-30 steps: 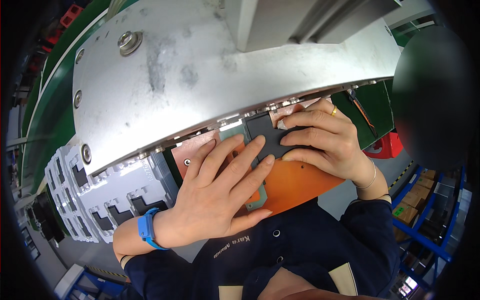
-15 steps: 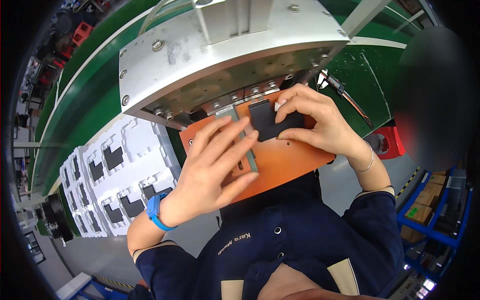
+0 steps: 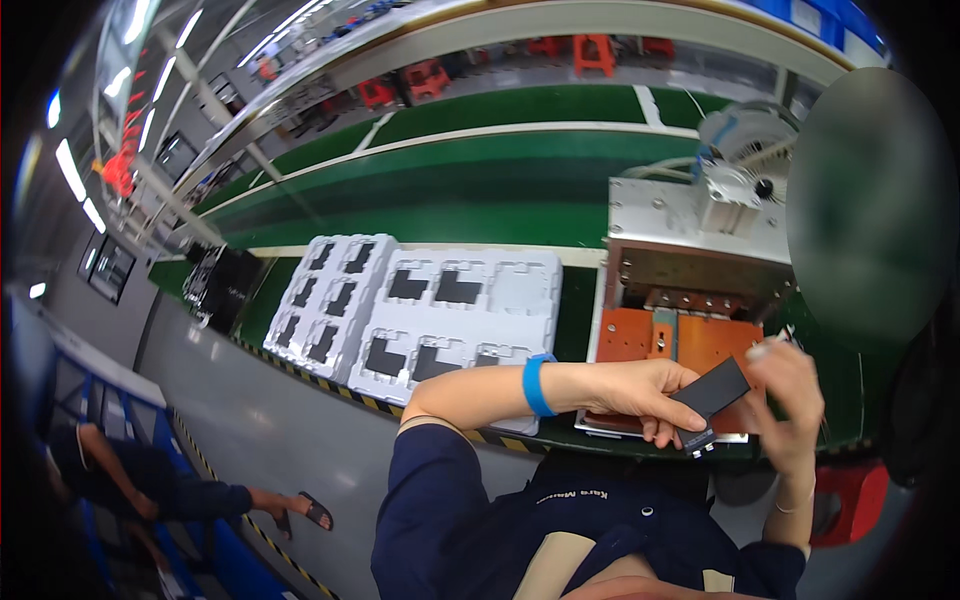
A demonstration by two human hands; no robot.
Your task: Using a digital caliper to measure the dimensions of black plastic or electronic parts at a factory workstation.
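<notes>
Green counter (image 3: 480,200) is carrying white moulded trays (image 3: 420,300) and a press with an orange fixture plate (image 3: 700,345). Left hand (image 3: 640,395) and right hand (image 3: 790,400) are both pinching a black rectangular part (image 3: 708,393), fingers closed on it, lifting it just above the plate, apparently for inspecting.

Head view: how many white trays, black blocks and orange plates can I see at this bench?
white trays: 2
black block: 1
orange plate: 1
Total: 4
</notes>
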